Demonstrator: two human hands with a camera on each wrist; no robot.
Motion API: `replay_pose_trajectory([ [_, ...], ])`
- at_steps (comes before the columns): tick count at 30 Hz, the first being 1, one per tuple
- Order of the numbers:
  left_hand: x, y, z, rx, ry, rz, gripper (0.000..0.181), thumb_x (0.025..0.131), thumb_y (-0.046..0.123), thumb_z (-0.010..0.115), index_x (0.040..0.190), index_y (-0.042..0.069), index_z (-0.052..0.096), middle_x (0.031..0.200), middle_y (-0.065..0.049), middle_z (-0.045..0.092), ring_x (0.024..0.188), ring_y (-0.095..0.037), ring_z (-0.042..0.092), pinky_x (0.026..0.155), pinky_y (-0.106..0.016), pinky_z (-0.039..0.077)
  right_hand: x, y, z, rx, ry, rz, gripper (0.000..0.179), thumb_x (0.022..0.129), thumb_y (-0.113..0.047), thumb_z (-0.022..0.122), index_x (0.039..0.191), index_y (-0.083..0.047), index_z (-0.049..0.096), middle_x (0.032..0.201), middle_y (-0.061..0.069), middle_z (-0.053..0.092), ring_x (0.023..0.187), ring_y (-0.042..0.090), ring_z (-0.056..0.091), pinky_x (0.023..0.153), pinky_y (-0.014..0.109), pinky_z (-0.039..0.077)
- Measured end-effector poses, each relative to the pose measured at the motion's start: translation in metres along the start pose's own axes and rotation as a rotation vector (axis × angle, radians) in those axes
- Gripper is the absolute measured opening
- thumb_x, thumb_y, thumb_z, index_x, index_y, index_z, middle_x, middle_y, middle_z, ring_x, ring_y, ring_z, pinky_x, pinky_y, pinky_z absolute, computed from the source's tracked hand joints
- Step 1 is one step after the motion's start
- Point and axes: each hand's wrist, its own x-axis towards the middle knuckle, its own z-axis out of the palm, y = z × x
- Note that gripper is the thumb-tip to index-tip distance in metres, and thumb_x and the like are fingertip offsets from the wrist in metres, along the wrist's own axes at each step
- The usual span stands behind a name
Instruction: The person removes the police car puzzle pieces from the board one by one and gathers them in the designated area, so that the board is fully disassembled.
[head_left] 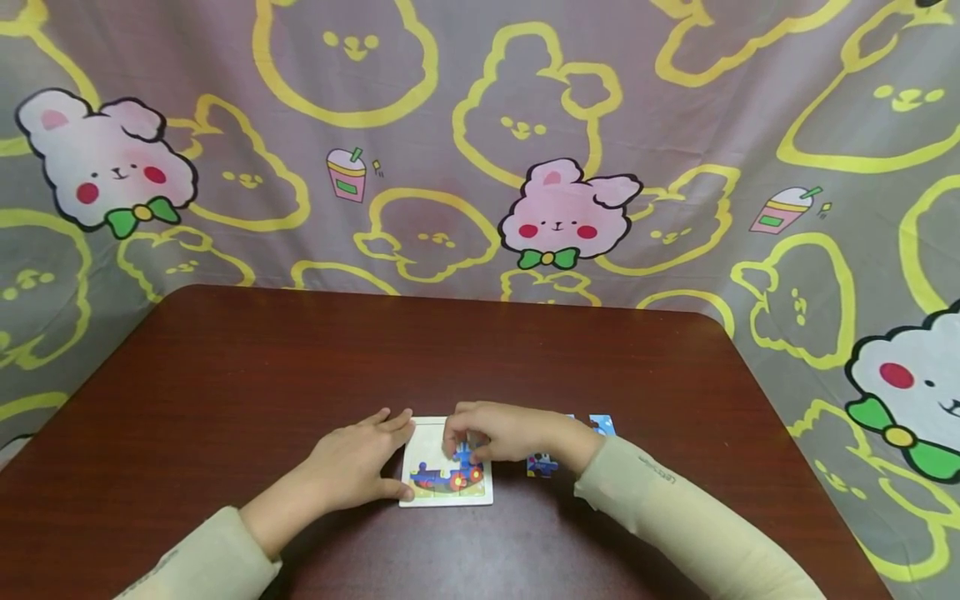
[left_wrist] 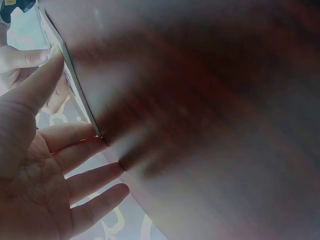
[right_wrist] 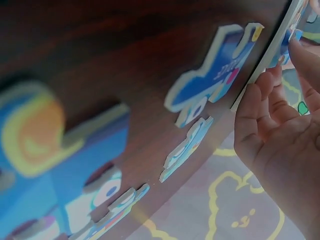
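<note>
A square jigsaw board (head_left: 446, 502) with a pale frame lies on the table. Its lower part carries fitted pieces (head_left: 442, 479) picturing a blue train with red wheels; the upper part shows pale backing. My left hand (head_left: 348, 462) rests along the board's left side, fingers spread, thumb at the near corner. In the left wrist view, its fingertips touch the board's edge (left_wrist: 80, 95). Over the board's right half, my right hand (head_left: 510, 429) pinches a blue puzzle piece (head_left: 463, 452) between thumb and fingers, against the fitted pieces. The hand partly hides that piece.
Loose puzzle pieces lie right of the board, partly behind the right forearm: a dark blue one (head_left: 542, 465) and a light blue one (head_left: 602, 424). The right wrist view shows several, including one with an orange shape (right_wrist: 35, 130). A patterned curtain (head_left: 420, 167) surrounds the brown table (head_left: 300, 358).
</note>
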Motion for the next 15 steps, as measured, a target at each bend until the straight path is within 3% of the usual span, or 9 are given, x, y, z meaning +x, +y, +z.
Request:
replay_pose_trajectory([
  [15, 0.0027, 0.0001, 0.0027, 0.001, 0.005, -0.010, 0.086, 0.074, 0.053, 0.082, 0.140, 0.005, 0.056, 0.151, -0.014, 0.049, 0.139, -0.042, 0.046, 0.097, -0.062, 0.048, -0.0010, 0.0020, 0.0002, 0.092, 0.013, -0.059, 0.020, 0.091, 0.005, 0.063, 0.103, -0.012, 0.064, 0.098, -0.002, 0.066, 0.085, 0.004, 0.056, 0.082, 0.019, 0.049],
])
